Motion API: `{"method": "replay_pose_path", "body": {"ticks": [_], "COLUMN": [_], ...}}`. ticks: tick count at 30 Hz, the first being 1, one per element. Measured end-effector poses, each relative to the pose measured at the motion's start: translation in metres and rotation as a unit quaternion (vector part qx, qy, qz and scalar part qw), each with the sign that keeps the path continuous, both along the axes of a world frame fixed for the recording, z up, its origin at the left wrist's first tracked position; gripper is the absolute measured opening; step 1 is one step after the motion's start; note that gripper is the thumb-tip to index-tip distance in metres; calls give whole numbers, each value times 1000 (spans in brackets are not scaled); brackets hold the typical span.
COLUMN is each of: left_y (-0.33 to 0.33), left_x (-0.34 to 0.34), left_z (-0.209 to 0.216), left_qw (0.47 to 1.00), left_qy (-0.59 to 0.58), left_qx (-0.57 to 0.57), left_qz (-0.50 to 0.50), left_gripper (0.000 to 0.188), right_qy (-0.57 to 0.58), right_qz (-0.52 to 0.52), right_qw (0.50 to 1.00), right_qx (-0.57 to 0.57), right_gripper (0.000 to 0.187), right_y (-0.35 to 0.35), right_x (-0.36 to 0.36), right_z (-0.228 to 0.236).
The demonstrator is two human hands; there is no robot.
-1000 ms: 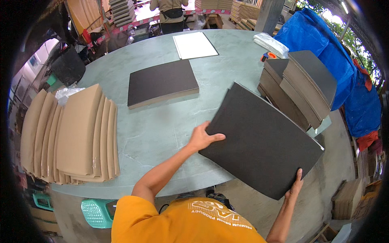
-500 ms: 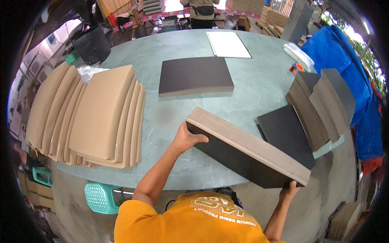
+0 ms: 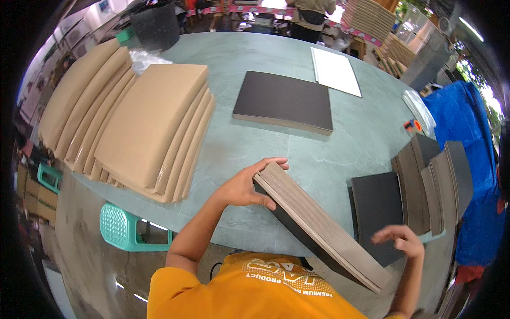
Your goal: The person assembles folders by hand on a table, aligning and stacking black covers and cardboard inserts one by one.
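Note:
My left hand (image 3: 248, 186) grips the upper left end of a thick stack of black-faced sheets (image 3: 326, 226), thumb on the near face and fingers over the far side. The stack stands on its long edge, slanting down toward the lower right, its grey-brown layered edges facing up. Its lower right end hangs past the table's near edge. Off the stack, my right hand (image 3: 401, 240) is raised with its fingers loosely bent and apart, slightly blurred. Behind that hand lies a black-topped stack (image 3: 378, 204). A flat black stack (image 3: 284, 101) rests farther back on the table.
Brown paper-wrapped packs (image 3: 151, 125) fill the left side of the green table (image 3: 223, 143). White sheets (image 3: 336, 72) lie at the back. More leaning stacks (image 3: 438, 183), an orange tape roll (image 3: 413, 126) and a blue tarp (image 3: 459, 154) are right. A green stool (image 3: 119, 228) stands below left.
My right hand has let go of the stack's lower end and lifted to the right. That end has dropped lower and nearer me; my left hand still holds the other end. The view has shifted.

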State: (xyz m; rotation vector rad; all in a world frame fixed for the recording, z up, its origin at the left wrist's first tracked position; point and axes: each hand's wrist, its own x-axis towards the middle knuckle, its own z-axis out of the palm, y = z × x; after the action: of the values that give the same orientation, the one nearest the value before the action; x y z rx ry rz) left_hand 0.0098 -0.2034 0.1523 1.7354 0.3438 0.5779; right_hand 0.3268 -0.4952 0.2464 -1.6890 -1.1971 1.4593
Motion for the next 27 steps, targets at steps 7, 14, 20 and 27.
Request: {"method": "replay_pose_path", "body": {"ticks": [7, 14, 20, 27], "left_y": [-22, -44, -54, -60], "left_x": [-24, -27, -36, -44], "left_z": [-1, 20, 17, 14], "left_qw": [936, 907, 871, 862], "left_qy": [-12, 1, 13, 17], "left_qx": [153, 257, 355, 363], "left_qz": [316, 334, 338, 355], "left_gripper": [74, 38, 43, 37], "right_qy": [-154, 38, 84, 107], "right_qz": [304, 413, 387, 385], "right_qw": [914, 880, 891, 889], "right_qx": [222, 230, 222, 223], "right_gripper": [94, 61, 49, 45], "right_y": [222, 282, 277, 280], "right_x": [-86, -143, -152, -149], "right_z": [-14, -49, -50, -56]}}
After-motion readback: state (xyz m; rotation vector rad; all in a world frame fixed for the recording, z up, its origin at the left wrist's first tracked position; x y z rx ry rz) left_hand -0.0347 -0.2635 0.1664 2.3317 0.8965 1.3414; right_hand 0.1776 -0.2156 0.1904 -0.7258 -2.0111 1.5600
